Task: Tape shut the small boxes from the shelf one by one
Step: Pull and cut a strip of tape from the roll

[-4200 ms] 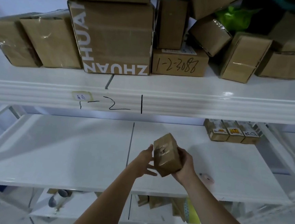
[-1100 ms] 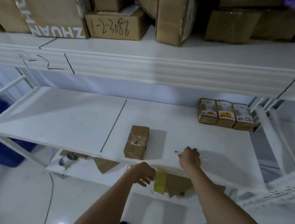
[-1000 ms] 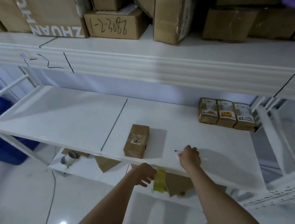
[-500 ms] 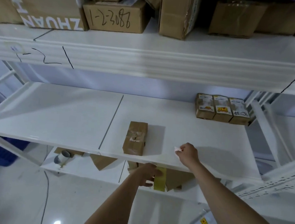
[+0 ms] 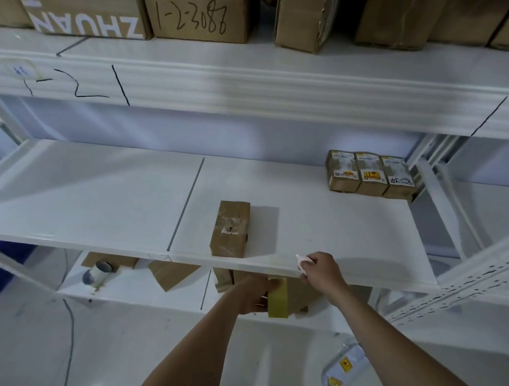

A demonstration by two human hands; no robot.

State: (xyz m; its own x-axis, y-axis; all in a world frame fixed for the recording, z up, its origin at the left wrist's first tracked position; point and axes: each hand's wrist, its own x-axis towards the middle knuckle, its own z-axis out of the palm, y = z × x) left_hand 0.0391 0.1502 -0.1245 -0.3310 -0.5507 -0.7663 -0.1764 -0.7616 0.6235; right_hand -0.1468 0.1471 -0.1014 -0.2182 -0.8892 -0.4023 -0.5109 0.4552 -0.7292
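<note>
- Just under the front edge of the middle shelf (image 5: 351, 232), left hand (image 5: 253, 294) holds the yellowish tape roll (image 5: 278, 298), fingers curled round it; roll has dropped a bit lower than half a second ago.
- Right hand (image 5: 321, 271) at the shelf lip, grip pinching a small white tool (image 5: 301, 260), likely a cutter, cannot tell for sure; it now sits nearer the edge than a second ago.
- Small box (image 5: 230, 229) lies flat on the shelf just left of the right hand, no hand touching it; it was held in both hands four seconds back, so it has been set down.
- Meaning: hands have switched to tape and tool, and taping this box looks about to start.
- Farther right at the back, three labelled small boxes (image 5: 371, 175) wait side by side, touching.
- Top shelf: bigger cartons, one marked 1-2-3088 (image 5: 198, 14).
</note>
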